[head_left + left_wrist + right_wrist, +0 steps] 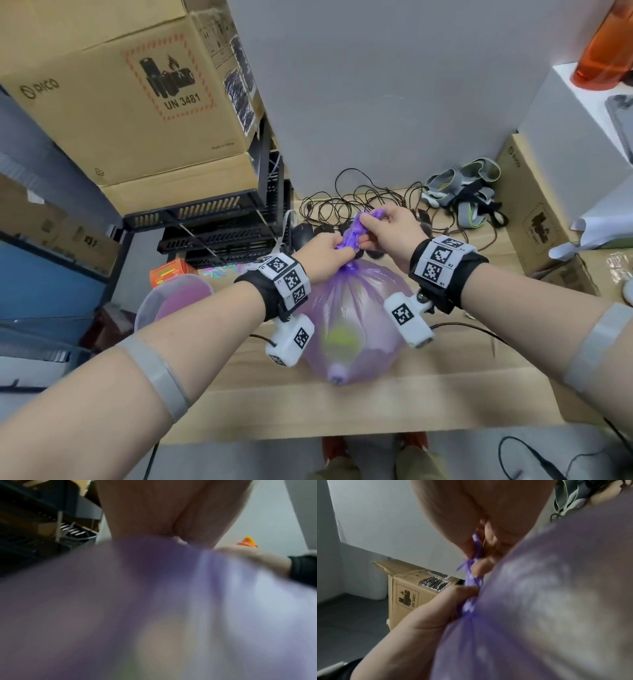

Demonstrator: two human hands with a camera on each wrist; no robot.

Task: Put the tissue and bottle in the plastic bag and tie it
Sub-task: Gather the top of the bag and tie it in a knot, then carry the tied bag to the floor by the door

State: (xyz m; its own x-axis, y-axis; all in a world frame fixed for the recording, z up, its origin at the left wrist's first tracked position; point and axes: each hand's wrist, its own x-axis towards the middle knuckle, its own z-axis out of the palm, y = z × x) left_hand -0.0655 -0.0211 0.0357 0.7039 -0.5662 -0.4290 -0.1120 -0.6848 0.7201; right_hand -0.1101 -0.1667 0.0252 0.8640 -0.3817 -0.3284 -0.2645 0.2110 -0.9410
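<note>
Purple plastic bag [356,318] sits on the tabletop [445,404], bottle (blurry) inside; tissue we can't make out. Left hand [320,255] and right hand [394,233] pinch the gathered neck. We'd keep it twisted tight while knotting. Cardboard box [137,102] reads "PICO", "UN 3481".

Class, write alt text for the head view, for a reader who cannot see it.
Two hands, left and right, grip the twisted neck of a purple bag resting on a wooden table. A yellow-green shape shows through it; boxes and cables lie around.
</note>
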